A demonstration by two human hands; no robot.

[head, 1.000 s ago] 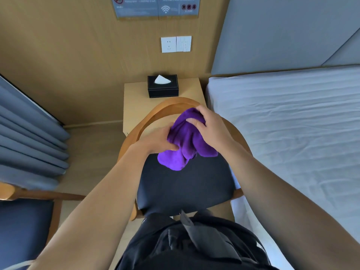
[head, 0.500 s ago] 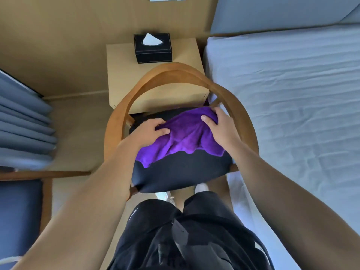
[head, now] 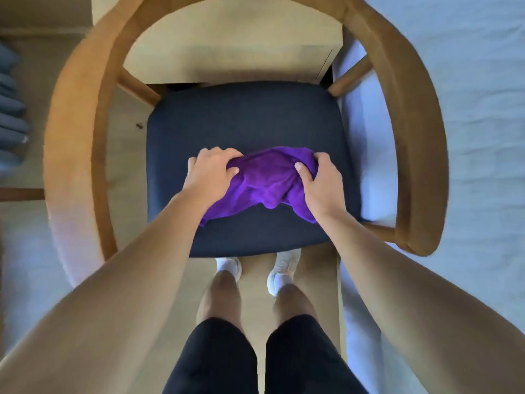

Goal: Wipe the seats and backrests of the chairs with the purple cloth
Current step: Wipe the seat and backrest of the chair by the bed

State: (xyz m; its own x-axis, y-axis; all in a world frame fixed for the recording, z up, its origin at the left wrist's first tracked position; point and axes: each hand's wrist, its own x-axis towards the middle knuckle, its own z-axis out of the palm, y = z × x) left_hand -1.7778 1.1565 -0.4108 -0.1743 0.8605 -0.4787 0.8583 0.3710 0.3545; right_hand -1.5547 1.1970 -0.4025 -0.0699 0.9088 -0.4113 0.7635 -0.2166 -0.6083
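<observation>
In the head view the purple cloth [head: 264, 183] has moved from the far edge of the seat [head: 244, 118] to its middle. The left hand [head: 211, 173] grips its 9 o'clock end and the right hand [head: 321, 184] its 3 o'clock end, so seat wiping seems begun. The wooden backrest [head: 76, 115] curves round; the bed [head: 477, 123] at 3 o'clock stands close.

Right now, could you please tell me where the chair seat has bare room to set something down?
The back half of the seat is bare, from the purple cloth to the rear edge. A narrower bare strip runs along the front edge. The middle is crowded: the left hand and right hand both hold the cloth there.
</observation>
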